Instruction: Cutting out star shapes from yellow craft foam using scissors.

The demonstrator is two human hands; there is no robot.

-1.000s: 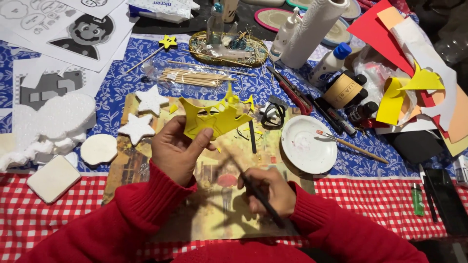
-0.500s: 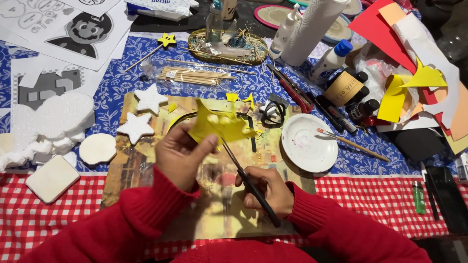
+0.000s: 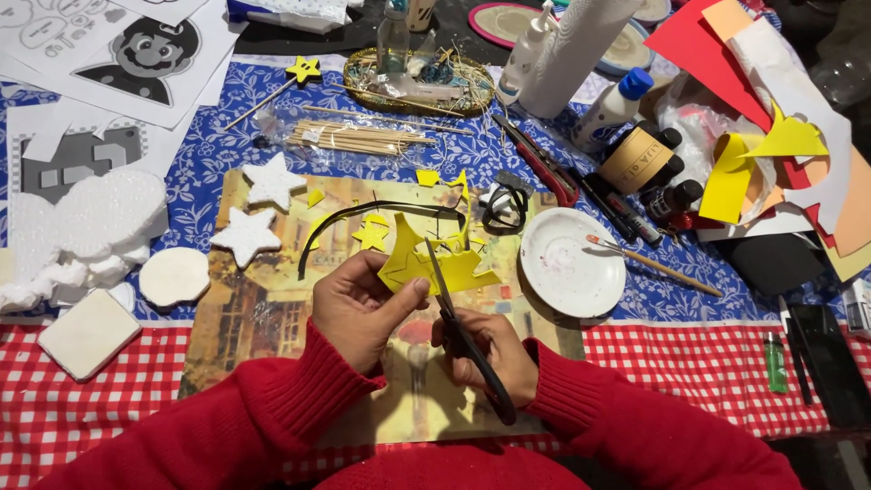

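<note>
My left hand (image 3: 358,308) pinches a yellow foam sheet (image 3: 417,261) cut into pointed star-like shapes, holding it over a brown picture board (image 3: 254,308). My right hand (image 3: 485,349) grips black scissors (image 3: 458,327) whose blades point up into the yellow sheet. Small yellow scraps (image 3: 372,234) and a thin black strip (image 3: 363,213) lie on the board just beyond the sheet. Both arms wear red sleeves.
White foam stars (image 3: 272,181), a white round piece (image 3: 174,276) and a white square (image 3: 89,332) lie left. A white plate (image 3: 572,263) with a brush (image 3: 653,265) sits right. Wooden sticks (image 3: 358,138), bottles (image 3: 640,154), coloured paper (image 3: 753,100) and printed sheets (image 3: 136,59) crowd the back.
The yellow sheet has been lowered and turned in my left hand, and the scissors have moved up so their blades reach into it.
</note>
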